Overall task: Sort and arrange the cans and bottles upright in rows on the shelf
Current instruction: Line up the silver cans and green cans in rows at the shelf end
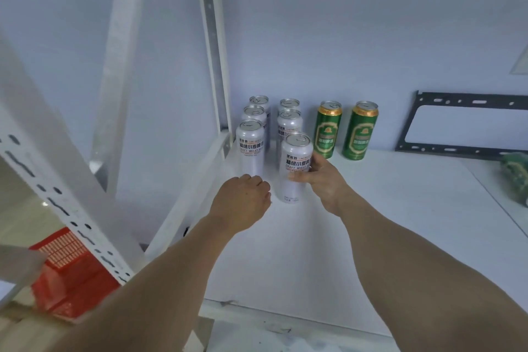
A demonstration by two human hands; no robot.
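Now, right hand (320,177): wrapped around the front can (295,166) of the second white row, thumb across the label, fingers behind; can upright on the shelf (385,223).
Left hand (243,203): curled into a loose fist, knuckles up, holding nothing that shows; it sits just at 6 o'clock of the front can of the first white row (251,147), near its base; I cannot tell whether it touches.
White cans: six in all, two rows of three running toward 12 o'clock, against the upright post (214,46) at the shelf's back left corner; all upright, pull tabs up.
Green cans: two, upright, side by side at 3 o'clock of the white rows, one (328,128) nearer them, the other (360,130) farther right, both close to the back wall.
Green pack (515,177): blurred, at the far right edge, at 3 o'clock of the hands; contents unclear.
Black bracket (463,123): leaning at the back wall, right of the green cans.
Red basket (71,271): below the shelf, at 8 o'clock, behind the slotted rail.
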